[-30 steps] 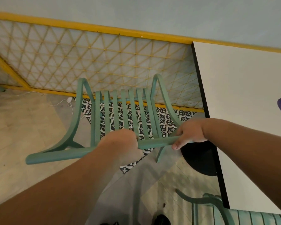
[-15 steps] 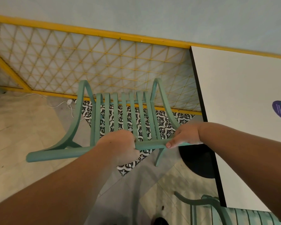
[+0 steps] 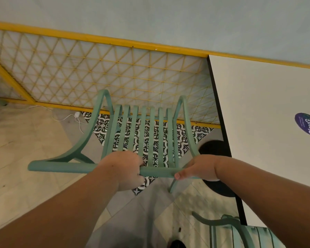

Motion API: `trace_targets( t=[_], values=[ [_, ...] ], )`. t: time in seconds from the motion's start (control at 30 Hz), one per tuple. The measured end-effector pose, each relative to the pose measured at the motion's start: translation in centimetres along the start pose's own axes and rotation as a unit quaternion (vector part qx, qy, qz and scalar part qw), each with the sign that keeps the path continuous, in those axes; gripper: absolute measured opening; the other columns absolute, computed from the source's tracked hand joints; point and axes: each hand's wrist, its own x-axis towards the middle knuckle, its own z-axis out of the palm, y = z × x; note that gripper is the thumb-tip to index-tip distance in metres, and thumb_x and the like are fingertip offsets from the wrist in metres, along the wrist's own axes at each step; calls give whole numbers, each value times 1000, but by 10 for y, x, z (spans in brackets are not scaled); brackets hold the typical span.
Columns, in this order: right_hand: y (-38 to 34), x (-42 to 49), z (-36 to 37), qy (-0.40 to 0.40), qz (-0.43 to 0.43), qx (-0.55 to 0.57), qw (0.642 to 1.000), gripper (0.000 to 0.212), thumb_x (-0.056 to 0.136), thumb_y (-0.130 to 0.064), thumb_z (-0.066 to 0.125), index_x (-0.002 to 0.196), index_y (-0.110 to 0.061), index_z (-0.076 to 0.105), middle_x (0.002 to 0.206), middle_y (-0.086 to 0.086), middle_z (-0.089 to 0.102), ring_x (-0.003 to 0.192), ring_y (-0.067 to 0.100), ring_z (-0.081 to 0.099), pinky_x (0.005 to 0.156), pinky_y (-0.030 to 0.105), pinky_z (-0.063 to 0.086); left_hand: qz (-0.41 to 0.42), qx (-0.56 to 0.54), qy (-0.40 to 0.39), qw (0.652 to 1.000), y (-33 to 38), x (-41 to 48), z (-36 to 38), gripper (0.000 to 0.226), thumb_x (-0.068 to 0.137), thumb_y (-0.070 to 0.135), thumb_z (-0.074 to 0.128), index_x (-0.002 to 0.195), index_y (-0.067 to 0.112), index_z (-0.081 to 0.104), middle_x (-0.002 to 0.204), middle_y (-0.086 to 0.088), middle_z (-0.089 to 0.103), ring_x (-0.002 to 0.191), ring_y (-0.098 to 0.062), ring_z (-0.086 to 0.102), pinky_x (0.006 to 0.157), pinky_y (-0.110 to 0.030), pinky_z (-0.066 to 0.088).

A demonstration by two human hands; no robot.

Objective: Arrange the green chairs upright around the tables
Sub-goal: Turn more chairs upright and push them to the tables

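Gripping chair [image 3: 157,172] by backrest top rail, both hands. L hand [image 3: 123,170] fisted round rail near mid, fingers wrapped under, knuckles up. R hand [image 3: 199,169] clamped on rail's right end, thumb across front, other fingers hidden behind. Two grip pts spread apart, prob for yaw control while lining up. Rail prob chosen as highest reach pt from standing.

Viewed from above/behind: slats running down away from cam, armrests curving out both sides, legs toward floor, so upright or close. Can't tell if feet touching floor. Sitting just left of table [image 3: 258,104] edge, beside black base [image 3: 213,149], seat side toward yellow lattice [image 3: 106,72], not toward table.

Judging: needs turning/sliding in toward table before letting go. Watch right leg vs base.

2nd chair [image 3: 240,231] btm right at table's near edge, only partly in view. White cable [image 3: 77,114] on floor by lattice, left of legs; keep clear.
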Motion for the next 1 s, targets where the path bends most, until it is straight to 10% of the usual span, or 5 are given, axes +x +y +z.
trace_targets(
  t=[0.53,0.9,1.0],
  values=[
    [-41,-3,20,15,18,7,1000,113,67,-100,29,135,-17,64,123,8,67,110,24,62,101,42,48,31,55,-24,998,-42,-10,-14,28,66,48,45,76,27,62,67,9,61,62,-9,58,53,-26,42],
    [-83,17,47,-3,-11,102,995,47,113,-38,27,155,-57,15,160,15,39,143,39,42,115,47,34,43,133,-18,990,-89,-26,-24,42,65,56,43,85,30,69,70,8,64,69,-11,62,66,-31,58],
    [-95,20,55,-12,-49,79,996,57,99,-71,13,155,-58,12,161,14,37,142,39,42,117,48,33,42,149,-22,988,-99,-30,-29,43,62,54,41,83,30,69,71,8,65,70,-13,63,68,-32,58]
  ],
)
